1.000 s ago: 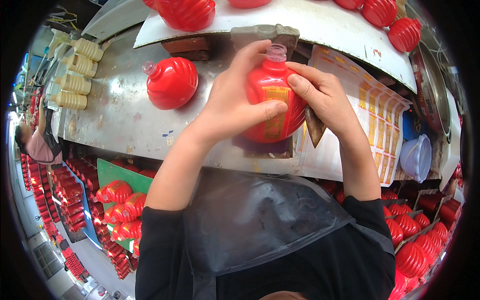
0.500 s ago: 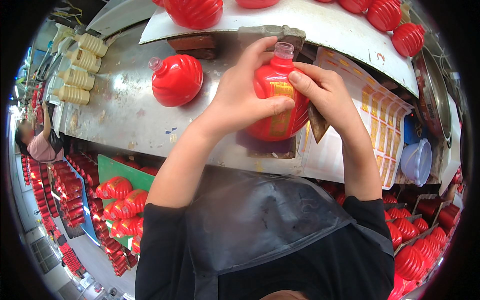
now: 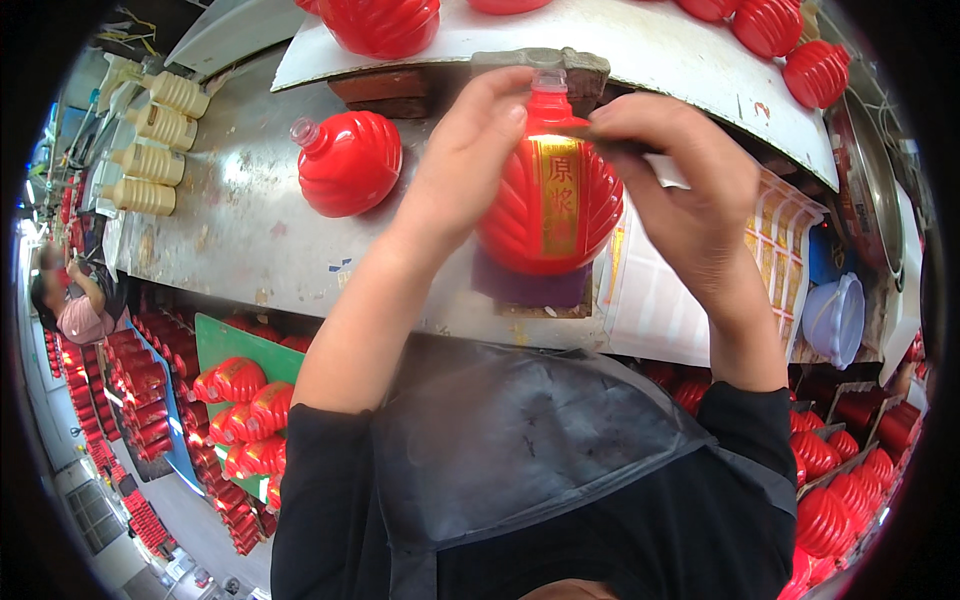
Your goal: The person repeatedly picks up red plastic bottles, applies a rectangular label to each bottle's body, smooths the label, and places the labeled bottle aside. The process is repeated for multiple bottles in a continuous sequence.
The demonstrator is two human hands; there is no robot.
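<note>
A rounded red bottle point(image 3: 510, 220) with ribbed sides and a clear threaded neck stands at the middle of the bench, on a dark purple pad point(image 3: 530, 287). Down its front runs a gold label point(image 3: 560, 200). My left hand point(image 3: 465, 150) grips the bottle by its left shoulder, fingers behind the neck. In my right hand point(image 3: 690, 160) is a thin, dark scraper-like blade point(image 3: 575, 131), its edge at the label's top; much of the blade is hidden by the fingers. Another red bottle point(image 3: 350, 163) without a visible label lies tilted or stands to the left.
Sheets of gold labels point(image 3: 775, 240) lie at the right beside a pale lavender bucket point(image 3: 832, 320). A white board point(image 3: 620, 40) with red bottles spans the back. Cream bottles point(image 3: 145, 195) line the left edge. Racked red bottles point(image 3: 260, 405) sit below the bench; a person point(image 3: 80, 310) works far left.
The blade has swung up from pointing down to lying across the label's top. My left thumb has moved off the label, and the bottle has turned so its label faces me.
</note>
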